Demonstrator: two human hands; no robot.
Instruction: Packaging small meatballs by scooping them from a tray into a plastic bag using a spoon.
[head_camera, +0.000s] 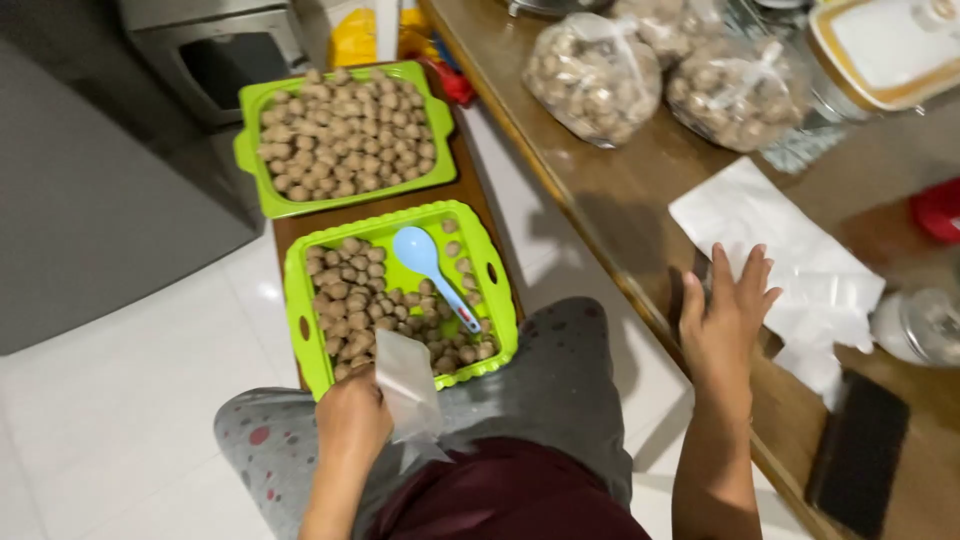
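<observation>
My left hand (352, 418) grips a small clear plastic bag (408, 392) over my lap, at the near edge of a green tray (296, 300) partly filled with brown balls. A light blue spoon (428, 264) lies in that tray on the balls. My right hand (724, 318) rests with fingers spread on the wooden table (620, 190), touching the edge of a stack of clear plastic bags (770, 250). A second green tray (252, 160), full of brown balls, sits farther away.
Two tied plastic bags of brown balls (596, 78) stand at the table's far side, beside a white lidded container (880, 50). A black phone (858, 452) lies at the table's near end. Both trays rest on a low wooden stool (290, 228) over a white tiled floor.
</observation>
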